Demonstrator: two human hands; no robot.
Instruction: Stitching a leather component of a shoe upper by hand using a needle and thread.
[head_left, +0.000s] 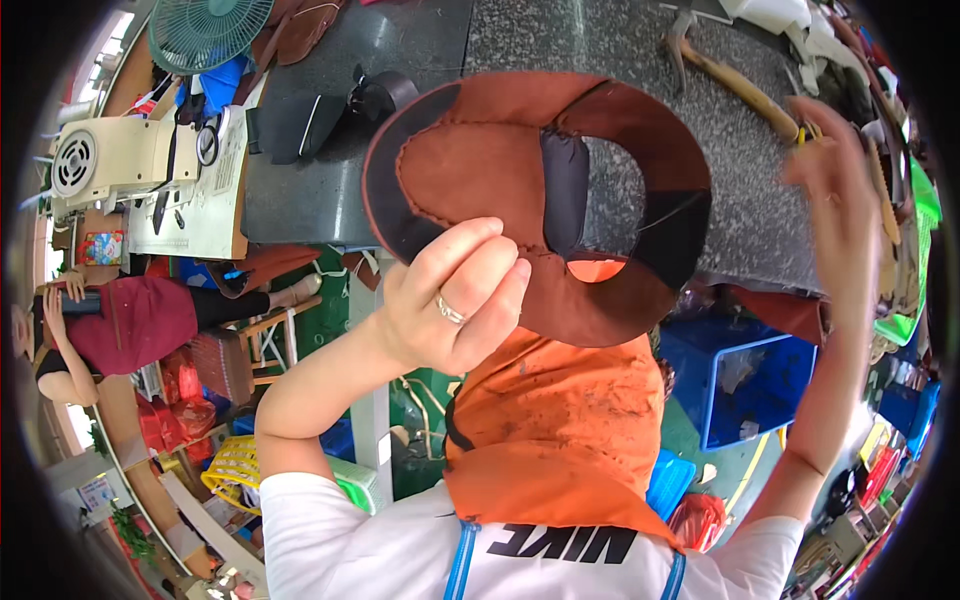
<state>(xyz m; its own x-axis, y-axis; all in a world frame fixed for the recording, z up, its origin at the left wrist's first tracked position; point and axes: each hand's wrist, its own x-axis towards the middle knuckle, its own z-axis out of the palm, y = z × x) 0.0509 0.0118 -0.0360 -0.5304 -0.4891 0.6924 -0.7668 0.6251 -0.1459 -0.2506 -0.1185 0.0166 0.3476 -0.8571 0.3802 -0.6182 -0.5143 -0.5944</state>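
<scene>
My left hand [462, 292] is closed on the near left edge of a shoe upper [470, 175], pinching it between thumb and fingers. The upper is brown leather with black panels, a stitched curved seam and a large opening, through which the bench shows. It is lifted above the dark speckled workbench [640, 60]. Over the bench's right side is my right hand [832, 165], raised and smeared by motion, so its fingers are unclear. Close to it lies a hammer [735, 85] with a metal head and wooden handle.
Black leather pieces [290, 128] lie on the bench's left part. Below the bench at right stands a blue bin [745, 375]. A cream sewing machine [125, 160] and a green fan [208, 32] are at far left. Another person [150, 325] sits at left. I wear an orange apron [560, 420].
</scene>
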